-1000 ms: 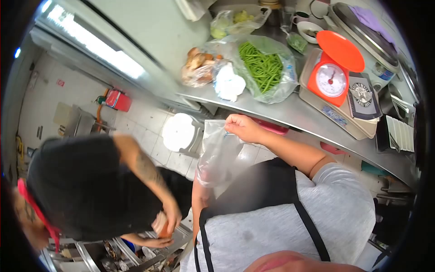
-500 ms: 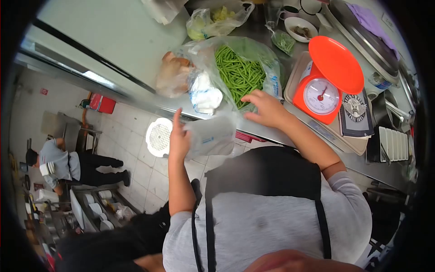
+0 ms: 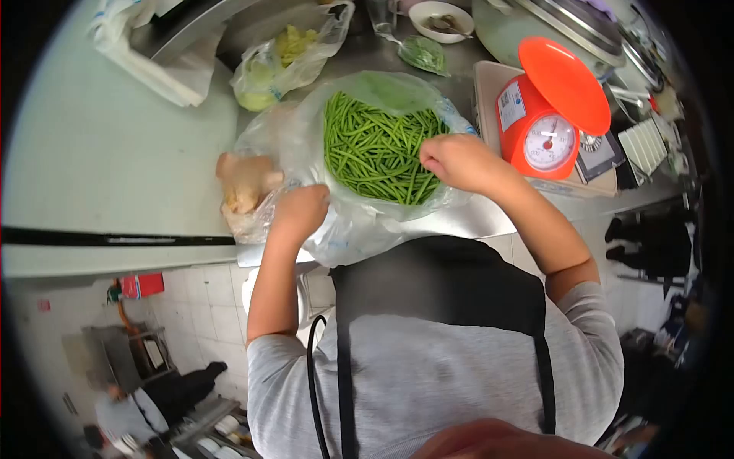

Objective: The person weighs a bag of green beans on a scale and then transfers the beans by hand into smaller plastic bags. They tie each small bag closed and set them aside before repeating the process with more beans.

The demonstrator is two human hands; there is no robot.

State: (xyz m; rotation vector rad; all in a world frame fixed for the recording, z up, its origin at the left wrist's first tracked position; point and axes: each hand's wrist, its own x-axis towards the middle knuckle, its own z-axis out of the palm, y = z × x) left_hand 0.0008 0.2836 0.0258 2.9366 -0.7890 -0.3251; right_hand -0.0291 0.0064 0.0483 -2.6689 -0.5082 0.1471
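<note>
Green beans (image 3: 375,149) fill a wide-open clear plastic bag (image 3: 355,226) on the counter in front of me. My left hand (image 3: 303,213) is closed on the bag's near left side, its fingers curled into the plastic. Over the right edge of the beans, my right hand (image 3: 462,162) has thumb and fingers pressed together; whatever is in them is hidden. Just left of my left hand lies raw, pale chicken (image 3: 246,183), partly covered by clear plastic. An orange dial scale (image 3: 547,115) stands to the right of my right hand.
Behind the beans are a bag of leafy greens (image 3: 294,46), a small green bag (image 3: 423,55) and a white bowl (image 3: 441,21). A large lidded pot (image 3: 566,27) sits at the back right. Another person (image 3: 145,409) is at the lower left.
Both hands have closed, the left moving onto the bag's plastic and the right over the beans. Plastic hanging off the counter edge is now beside the beans. The view has shifted.
</note>
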